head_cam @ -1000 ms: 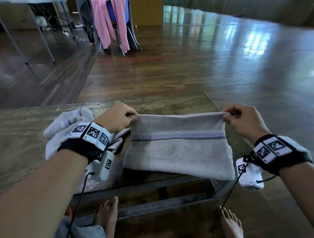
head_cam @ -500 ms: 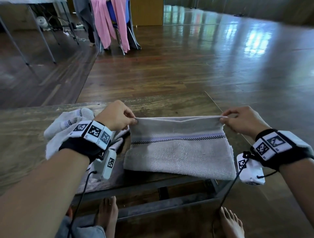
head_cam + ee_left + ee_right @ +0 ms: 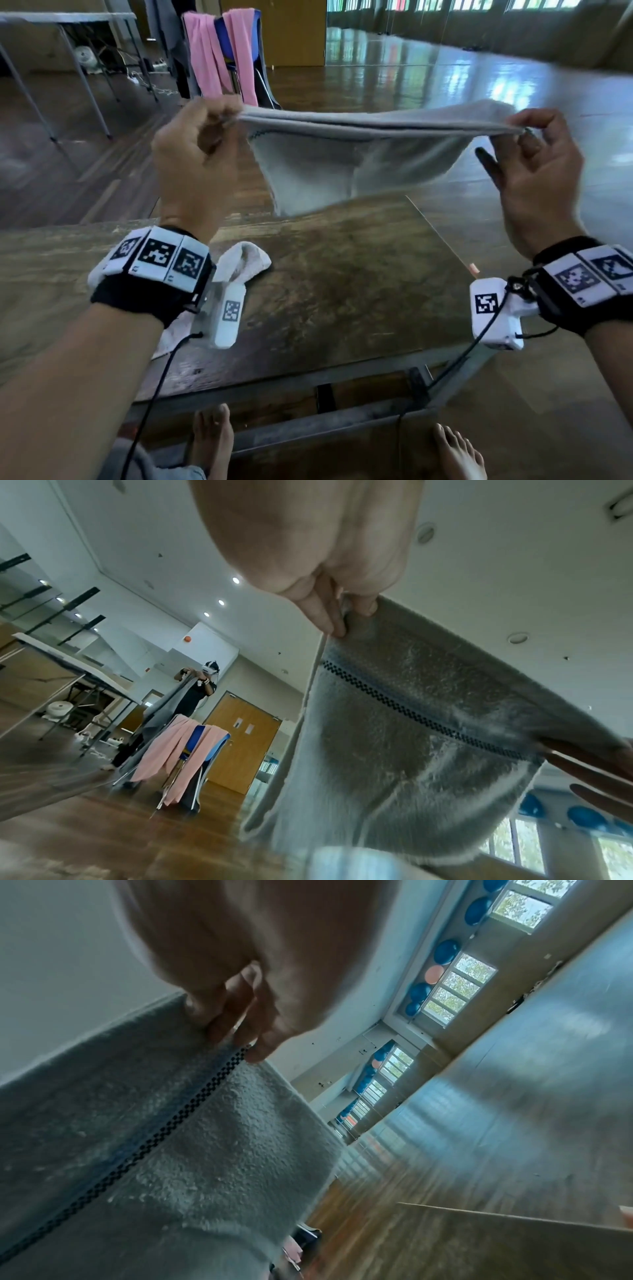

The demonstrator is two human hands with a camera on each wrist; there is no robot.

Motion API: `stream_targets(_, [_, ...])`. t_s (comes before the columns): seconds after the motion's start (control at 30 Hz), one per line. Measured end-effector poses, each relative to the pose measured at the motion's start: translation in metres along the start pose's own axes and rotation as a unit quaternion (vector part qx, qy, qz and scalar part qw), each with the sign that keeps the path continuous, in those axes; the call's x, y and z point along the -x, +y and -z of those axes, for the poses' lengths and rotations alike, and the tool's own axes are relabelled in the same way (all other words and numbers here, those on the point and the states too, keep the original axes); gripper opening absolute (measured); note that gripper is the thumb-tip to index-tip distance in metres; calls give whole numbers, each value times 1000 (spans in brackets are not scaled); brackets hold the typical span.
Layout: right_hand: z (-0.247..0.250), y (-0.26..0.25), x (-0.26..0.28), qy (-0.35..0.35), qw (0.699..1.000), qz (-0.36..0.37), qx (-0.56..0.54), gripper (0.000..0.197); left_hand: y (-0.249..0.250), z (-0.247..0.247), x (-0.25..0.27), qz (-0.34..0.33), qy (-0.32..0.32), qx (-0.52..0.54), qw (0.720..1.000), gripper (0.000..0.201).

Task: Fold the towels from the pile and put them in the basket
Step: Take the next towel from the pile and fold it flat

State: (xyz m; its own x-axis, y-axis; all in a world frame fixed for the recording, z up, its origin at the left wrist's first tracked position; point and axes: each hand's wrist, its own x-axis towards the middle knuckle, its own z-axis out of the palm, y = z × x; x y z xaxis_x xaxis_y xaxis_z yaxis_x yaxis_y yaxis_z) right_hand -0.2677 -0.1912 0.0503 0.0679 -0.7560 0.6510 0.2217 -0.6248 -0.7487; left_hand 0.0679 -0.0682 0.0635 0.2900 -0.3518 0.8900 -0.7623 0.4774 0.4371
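You hold the grey towel (image 3: 342,144) up in the air above the wooden table (image 3: 342,274), stretched between both hands. Your left hand (image 3: 195,154) pinches one top corner with fingers curled tight round the edge; your right hand (image 3: 537,161) pinches the opposite corner between thumb and fingertips, the other fingers loosely spread. The cloth sags in the middle and hangs below your grip, its checkered stripe (image 3: 411,710) running just under the held edge. The remaining pile of towels (image 3: 239,263) lies on the table beneath your left wrist.
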Motion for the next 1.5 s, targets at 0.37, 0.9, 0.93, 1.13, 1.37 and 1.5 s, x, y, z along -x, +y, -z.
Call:
stream_targets(0.37, [61,44,74,-315,850,-225,358,8,-36,27,68,219,-522,-105,818,8])
stream_targets(0.9, [47,85,53,-235,807,-224,493,13,-70,-21,88,274,-443,-127,844,10])
stream_targets(0.93, [44,89,53,-229,800,-220,509,13,-73,-27,91,274,-424,-131,853,9])
stream_targets(1.13, [36,109,58,-261,750,-261,548,14,-93,-42,104,279,-444,-177,833,13])
stream_targets(1.37, [33,105,51,-285,732,-288,548,16,-91,-37,96,286,-476,-185,811,10])
stream_targets(1.5, [27,100,51,-318,708,-303,553,13,-88,-31,93,292,-481,-191,804,9])
